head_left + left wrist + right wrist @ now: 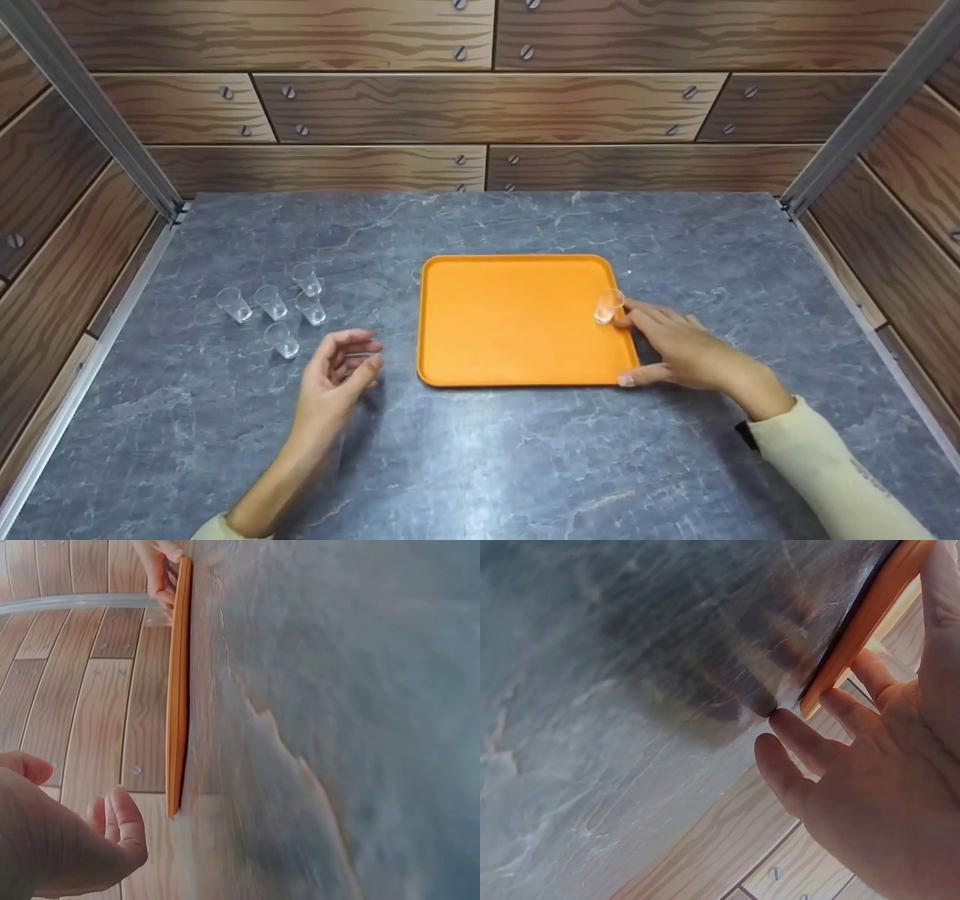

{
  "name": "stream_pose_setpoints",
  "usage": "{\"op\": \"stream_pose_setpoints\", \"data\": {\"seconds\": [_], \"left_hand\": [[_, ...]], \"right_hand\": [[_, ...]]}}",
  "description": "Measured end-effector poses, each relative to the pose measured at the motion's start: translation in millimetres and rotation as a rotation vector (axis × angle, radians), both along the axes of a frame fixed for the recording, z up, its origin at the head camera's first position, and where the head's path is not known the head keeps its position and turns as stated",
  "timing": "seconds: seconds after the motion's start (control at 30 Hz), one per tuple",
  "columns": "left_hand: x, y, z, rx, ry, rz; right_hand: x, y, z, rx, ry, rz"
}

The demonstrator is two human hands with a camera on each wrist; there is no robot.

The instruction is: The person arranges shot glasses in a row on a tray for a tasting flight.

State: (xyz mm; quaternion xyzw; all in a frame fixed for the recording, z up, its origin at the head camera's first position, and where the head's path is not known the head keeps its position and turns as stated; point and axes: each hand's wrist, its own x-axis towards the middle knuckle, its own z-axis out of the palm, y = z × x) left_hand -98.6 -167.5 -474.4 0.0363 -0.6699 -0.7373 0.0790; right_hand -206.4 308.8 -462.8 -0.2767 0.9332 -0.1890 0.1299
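sleeve (836, 472) at lower right leads to the right hand (679, 346), spread beside the cup (606, 307), apparently gripping nothing (left hand (328, 381) empty too); best clear cup and tray (517, 322) gently.

Your left hand (337, 375) left of centre in the head view, fingers (348, 336) loosely bent, your right hand (679, 349) at centre right, thumb (646, 373) spread apart, right forearm (832, 469) slanting from lower right

head view looks down, wrists low, sharing tray (517, 322).
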Motion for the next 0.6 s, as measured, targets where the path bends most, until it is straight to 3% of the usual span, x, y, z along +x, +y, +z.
{"op": "stream_pose_setpoints", "data": {"seconds": [0.27, 0.43, 0.6], "left_hand": [[13.5, -16.1, 2.4, 0.049, -0.041, 0.086], [15.6, -23.0, 2.5, 0.053, 0.0, 0.152], [13.6, -26.2, -0.1, 0.108, 0.044, 0.274]], "right_hand": [[0.0, -1.5, -0.6, 0.005, -0.007, 0.005], [0.2, -1.4, 0.1, -0.001, -0.006, -0.001], [-0.7, -0.7, -1.3, 0.012, -0.01, -0.005]]}}
